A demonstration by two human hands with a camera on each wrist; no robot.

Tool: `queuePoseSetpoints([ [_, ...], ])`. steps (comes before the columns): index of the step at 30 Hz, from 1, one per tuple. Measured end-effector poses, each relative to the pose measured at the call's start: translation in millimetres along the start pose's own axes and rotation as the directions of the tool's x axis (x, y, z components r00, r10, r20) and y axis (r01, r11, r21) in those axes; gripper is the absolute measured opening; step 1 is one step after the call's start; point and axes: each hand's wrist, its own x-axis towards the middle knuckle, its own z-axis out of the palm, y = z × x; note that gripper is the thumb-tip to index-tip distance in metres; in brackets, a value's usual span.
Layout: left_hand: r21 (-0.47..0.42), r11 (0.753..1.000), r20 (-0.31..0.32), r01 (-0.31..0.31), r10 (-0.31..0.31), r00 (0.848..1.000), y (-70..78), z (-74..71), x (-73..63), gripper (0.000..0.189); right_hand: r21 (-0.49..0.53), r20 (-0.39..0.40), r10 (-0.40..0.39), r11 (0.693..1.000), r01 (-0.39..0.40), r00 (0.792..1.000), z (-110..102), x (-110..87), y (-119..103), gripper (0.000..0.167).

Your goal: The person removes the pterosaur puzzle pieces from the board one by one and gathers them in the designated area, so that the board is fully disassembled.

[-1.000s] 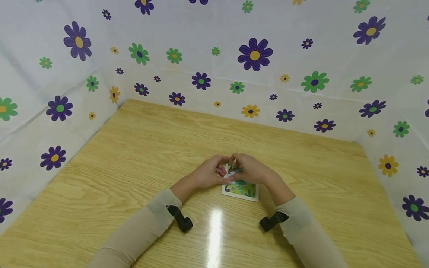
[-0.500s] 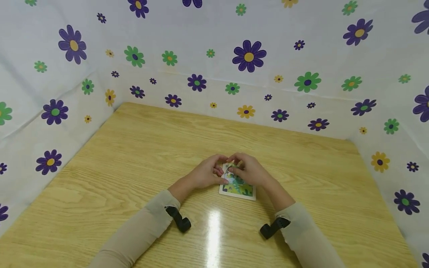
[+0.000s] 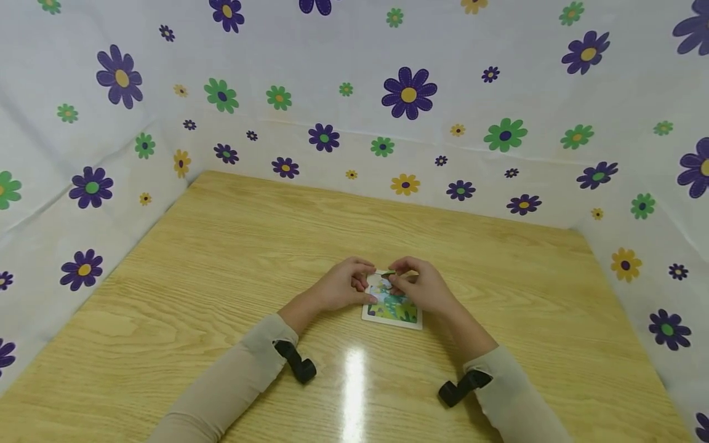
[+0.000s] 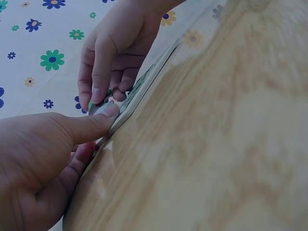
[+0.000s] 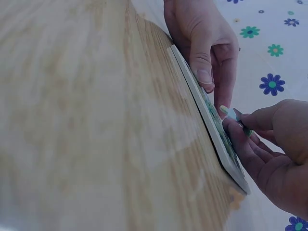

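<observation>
A small square jigsaw puzzle board [image 3: 392,312] with a pale frame and a green, blue and yellow picture lies flat on the table. My left hand [image 3: 339,286] grips its left side, the thumb on the near part of the frame and the fingers bent at the far left corner. My right hand [image 3: 432,290] pinches a small puzzle piece [image 5: 232,114] between thumb and fingers, tilted just above the far part of the board. Greenish and light blue show on the piece. My right fingers hide some of the picture.
The wooden table [image 3: 249,246] spreads around the board, with a bright light reflection in front. A white cloth [image 3: 343,61] with purple, green and yellow flowers stands along the back and both sides. Black wrist cameras [image 3: 301,369] hang from both sleeves.
My right hand has turned and drawn slightly right, and the pinched piece now shows tilted above the board's far edge. My left hand keeps its hold; the head view has shifted slightly.
</observation>
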Motion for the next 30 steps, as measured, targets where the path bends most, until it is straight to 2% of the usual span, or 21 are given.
queuePoseSetpoints([
  [8,-0.013,1.0,-0.004,0.001,-0.001,1.0,2.2,-1.2,2.5,0.067,0.189,-0.046,0.091,0.979,-0.081,0.995,-12,-7.9,15,0.031],
  [15,-0.002,1.0,-0.013,0.018,-0.018,1.0,-0.5,-0.7,2.7,0.067,0.308,-0.119,0.218,0.936,-0.173,0.969,-24,-15.9,25,0.033],
  [21,0.003,1.0,-0.016,0.015,-0.015,1.0,-0.8,2.9,2.1,0.065,0.28,-0.124,0.315,0.921,-0.271,0.941,-42,-23.6,28,0.038],
  [26,0.013,1.0,-0.02,0.015,-0.015,1.0,-1.4,4.8,1.1,0.064,0.25,-0.114,0.329,0.923,-0.293,0.937,-52,-27.0,29,0.038],
  [30,0.006,1.0,-0.016,0.006,-0.005,1.0,-1.1,4.7,1.5,0.064,0.208,-0.143,0.325,0.933,-0.292,0.935,-53,-27.9,29,0.035],
])
